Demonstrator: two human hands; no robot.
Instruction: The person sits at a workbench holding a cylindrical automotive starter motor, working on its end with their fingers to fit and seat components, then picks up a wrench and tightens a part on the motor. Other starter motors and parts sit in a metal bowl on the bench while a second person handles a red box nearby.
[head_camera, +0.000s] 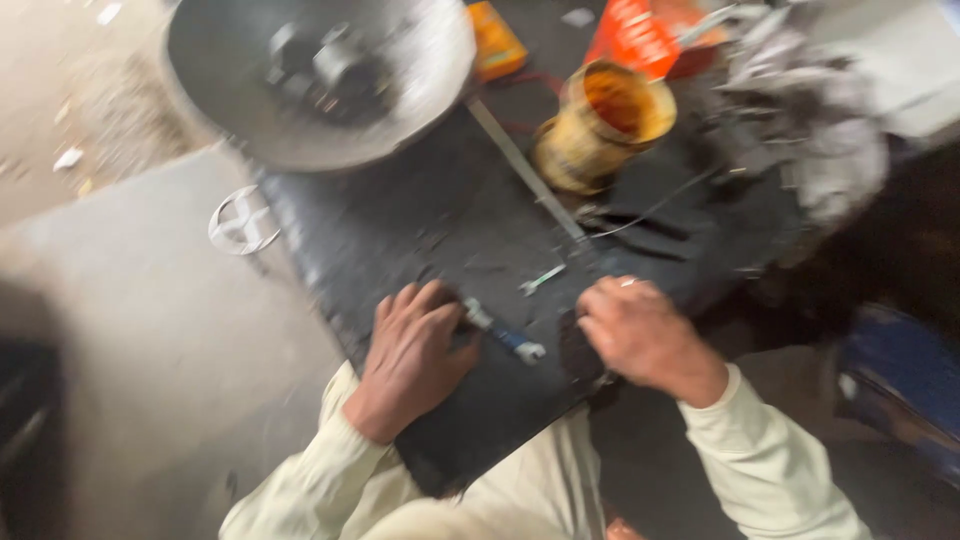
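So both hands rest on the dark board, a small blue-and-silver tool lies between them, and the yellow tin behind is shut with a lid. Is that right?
Not quite: the yellow tin has no lid on it; it stands open, its orange inside showing in the head view. The rest holds: the left hand and right hand rest on the dark board, with the small blue-and-silver tool between them.
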